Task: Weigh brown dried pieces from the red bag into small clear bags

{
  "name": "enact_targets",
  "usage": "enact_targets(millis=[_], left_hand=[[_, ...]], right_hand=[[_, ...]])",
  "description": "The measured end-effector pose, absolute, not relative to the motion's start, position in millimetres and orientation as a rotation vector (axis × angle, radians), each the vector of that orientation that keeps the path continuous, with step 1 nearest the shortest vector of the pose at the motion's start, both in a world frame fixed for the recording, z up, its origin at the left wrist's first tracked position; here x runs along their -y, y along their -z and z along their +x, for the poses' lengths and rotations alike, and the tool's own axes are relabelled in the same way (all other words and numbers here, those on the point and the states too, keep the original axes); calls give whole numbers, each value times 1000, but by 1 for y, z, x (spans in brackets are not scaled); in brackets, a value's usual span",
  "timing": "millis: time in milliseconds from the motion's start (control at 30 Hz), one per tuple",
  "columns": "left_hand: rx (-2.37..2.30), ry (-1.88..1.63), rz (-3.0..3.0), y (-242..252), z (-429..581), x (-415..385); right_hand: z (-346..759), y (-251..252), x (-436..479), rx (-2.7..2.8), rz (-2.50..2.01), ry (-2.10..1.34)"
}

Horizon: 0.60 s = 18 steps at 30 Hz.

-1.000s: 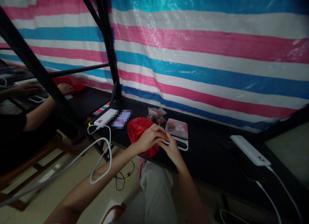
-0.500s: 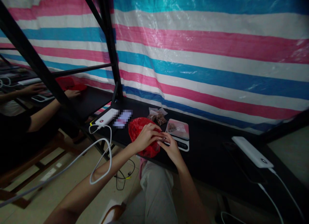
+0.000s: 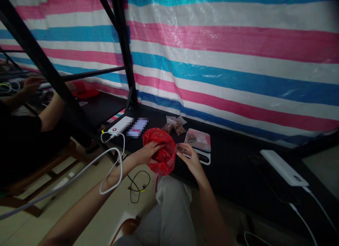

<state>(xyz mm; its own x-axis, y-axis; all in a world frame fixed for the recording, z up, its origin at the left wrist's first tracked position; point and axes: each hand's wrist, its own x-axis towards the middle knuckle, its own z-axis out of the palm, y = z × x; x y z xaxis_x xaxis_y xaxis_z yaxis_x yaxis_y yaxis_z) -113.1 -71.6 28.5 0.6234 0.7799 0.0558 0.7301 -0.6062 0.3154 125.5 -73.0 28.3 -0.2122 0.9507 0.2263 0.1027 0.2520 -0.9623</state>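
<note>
My left hand [image 3: 149, 153] reaches over the near left rim of a red plastic bag [image 3: 168, 161], fingers stretched and apart against it; what lies deep in the bag is hidden. My right hand [image 3: 191, 159] grips a small clear round cup [image 3: 180, 148] with something brown in it, tilted at the bag's right side. Just beyond that hand sits a white kitchen scale [image 3: 207, 158], partly covered by the fingers. A clear bag [image 3: 194, 137] with a little brown matter rests on its plate. Clear bags of brown bits [image 3: 174, 126] lie behind the red bag.
A white power bank [image 3: 120, 126] and a phone with a blurred screen [image 3: 137, 127] lie on the left of the black table [image 3: 225, 168]. Another power bank [image 3: 283, 168] lies right. A white cable [image 3: 122, 168] loops over my left forearm. A co-worker's arm [image 3: 53, 111] is beyond the frame.
My hands have come apart: the left drew back to the red bag's near left rim, and the cup now shows in my right hand. The bag's mouth is uncovered. The view shifted slightly.
</note>
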Motion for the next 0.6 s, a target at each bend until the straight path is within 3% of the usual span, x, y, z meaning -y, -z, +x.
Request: enact_targets(millis=[233,400,600], left_hand=[[-1395,298,2408,-29,-103,60],[-1360,346,2311,-32,-105,46],[-1328,210,2277,-36,-120,33]], right_hand=[[95,-48,97,1920,-885,-970],[90,-48,96,2159,-1084,-606],[102,-37,93,2256,-1181,-506]])
